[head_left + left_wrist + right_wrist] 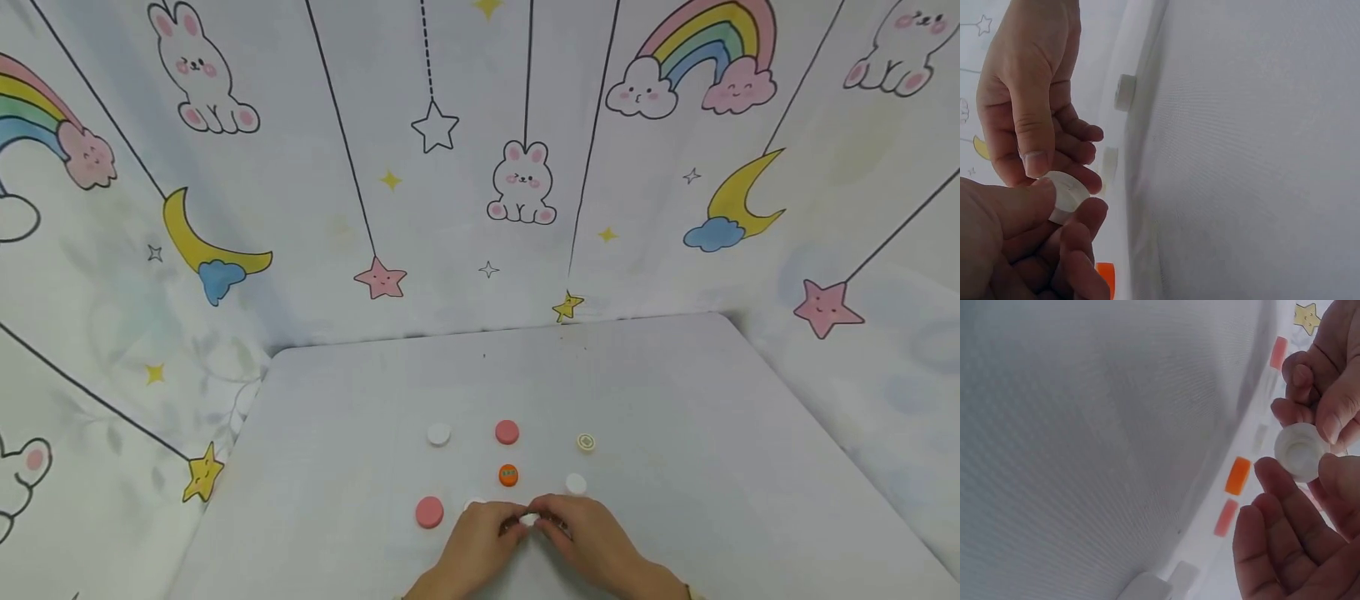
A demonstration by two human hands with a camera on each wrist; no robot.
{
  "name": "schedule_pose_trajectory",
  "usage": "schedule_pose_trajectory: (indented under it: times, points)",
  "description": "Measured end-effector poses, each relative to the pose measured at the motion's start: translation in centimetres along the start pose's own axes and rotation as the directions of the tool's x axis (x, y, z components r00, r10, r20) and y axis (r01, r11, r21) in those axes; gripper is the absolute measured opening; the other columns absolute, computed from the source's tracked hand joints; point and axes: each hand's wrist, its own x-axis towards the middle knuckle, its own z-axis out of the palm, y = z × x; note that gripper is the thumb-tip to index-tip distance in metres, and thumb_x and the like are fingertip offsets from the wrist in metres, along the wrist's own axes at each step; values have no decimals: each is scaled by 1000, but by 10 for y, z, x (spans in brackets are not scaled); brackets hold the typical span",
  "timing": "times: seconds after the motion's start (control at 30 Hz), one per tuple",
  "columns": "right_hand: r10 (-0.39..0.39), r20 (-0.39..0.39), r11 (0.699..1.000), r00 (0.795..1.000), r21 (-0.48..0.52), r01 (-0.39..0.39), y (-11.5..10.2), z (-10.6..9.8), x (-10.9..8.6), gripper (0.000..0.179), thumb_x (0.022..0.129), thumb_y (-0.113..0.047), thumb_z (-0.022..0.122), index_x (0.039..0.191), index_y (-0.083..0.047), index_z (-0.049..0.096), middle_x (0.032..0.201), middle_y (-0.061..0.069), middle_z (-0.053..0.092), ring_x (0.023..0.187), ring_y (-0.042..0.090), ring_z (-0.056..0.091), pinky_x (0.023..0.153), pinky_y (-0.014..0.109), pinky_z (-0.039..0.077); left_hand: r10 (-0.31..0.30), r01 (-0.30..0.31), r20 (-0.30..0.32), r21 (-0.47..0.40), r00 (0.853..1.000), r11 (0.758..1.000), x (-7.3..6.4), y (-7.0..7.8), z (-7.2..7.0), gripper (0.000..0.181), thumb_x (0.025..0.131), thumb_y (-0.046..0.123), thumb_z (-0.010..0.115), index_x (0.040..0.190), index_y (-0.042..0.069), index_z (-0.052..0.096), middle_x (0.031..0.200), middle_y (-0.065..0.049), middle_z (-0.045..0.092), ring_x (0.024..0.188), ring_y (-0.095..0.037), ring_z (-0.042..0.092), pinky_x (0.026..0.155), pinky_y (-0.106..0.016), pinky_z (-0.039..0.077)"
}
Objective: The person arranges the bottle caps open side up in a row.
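Note:
A small white bottle cap [529, 519] is held between both hands, close over the white table near its front. My left hand [480, 537] pinches one side of its rim with thumb and fingers. From the opposite side my right hand [592, 537] grips it too, thumb and index finger at the edge. In the right wrist view the cap [1301, 452] turns a round, ringed face to the camera. Just beyond the left hand a white cap [472, 503] is mostly hidden. Another white cap [576, 484] lies beyond the right hand.
On the table [337, 400] lie an orange cap [508, 475], a red cap [507, 432], a white cap [438, 434], a cap with a yellowish ring [586, 442] and a red cap [430, 512] left of the hands. A patterned cloth [465, 217] hangs behind and at both sides.

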Motion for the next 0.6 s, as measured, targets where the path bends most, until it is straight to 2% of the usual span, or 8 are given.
schedule_pose_trajectory:
  times: [0.07, 0.17, 0.3, 0.4, 0.5, 0.57, 0.6]
  points:
    - [-7, -1, 1000, 1000, 7, 7, 0, 0, 1, 20, 87, -11, 72, 105, -20, 71, 94, -13, 70, 73, -6, 54, 64, 17, 47, -36, 35, -5, -67, 999, 997, 1, -2, -1, 14, 88, 18, 72, 99, 14, 77, 76, 18, 65, 68, 7, 53, 61, -16, 45]
    - [-27, -11, 999, 1000, 22, 27, 0, 0, 1, 31, 83, -7, 75, 112, -19, 70, 94, -12, 70, 72, -6, 52, 62, 16, 45, -97, 97, 10, -189, 995, 977, 3, -3, -4, 13, 90, 21, 69, 96, 13, 77, 77, 16, 67, 69, 5, 55, 62, -19, 47]
    - [-104, -57, 994, 993, 40, 106, 1, 2, 1, 44, 76, -2, 79, 116, -16, 69, 86, -15, 66, 70, -4, 52, 61, 13, 43, -178, 191, 72, -326, 981, 926, 4, -3, -8, 14, 93, 23, 66, 92, 13, 75, 72, 11, 67, 62, 0, 54, 56, -21, 45]
    - [-151, -87, 987, 985, 42, 155, 2, 5, 0, 48, 74, -1, 81, 117, -16, 67, 82, -15, 61, 68, -1, 51, 62, 10, 40, -230, 259, 119, -412, 966, 873, 3, -3, -9, 16, 94, 25, 64, 91, 13, 75, 70, 6, 69, 57, -4, 52, 51, -20, 43]
    - [-165, -105, 985, 981, 30, 169, 2, 7, 1, 49, 72, -1, 82, 115, -17, 66, 81, -16, 58, 67, -1, 50, 62, 8, 39, -258, 297, 149, -482, 955, 824, 2, -1, -10, 17, 94, 25, 65, 93, 12, 75, 71, 2, 70, 56, -5, 51, 49, -19, 41]
    - [-159, -109, 987, 981, 11, 162, 3, 8, 2, 48, 71, -3, 83, 113, -18, 67, 79, -17, 56, 66, -3, 48, 61, 6, 37, -255, 298, 154, -509, 955, 808, 2, -1, -10, 16, 93, 21, 66, 97, 9, 75, 71, 0, 70, 56, -6, 51, 49, -19, 41]
    - [-154, -107, 988, 982, -2, 155, 3, 8, 3, 47, 71, -4, 84, 112, -18, 67, 79, -18, 55, 66, -4, 47, 61, 6, 36, -247, 289, 150, -505, 957, 813, 2, -1, -10, 15, 92, 19, 66, 100, 8, 74, 72, 0, 70, 56, -6, 52, 50, -20, 42]
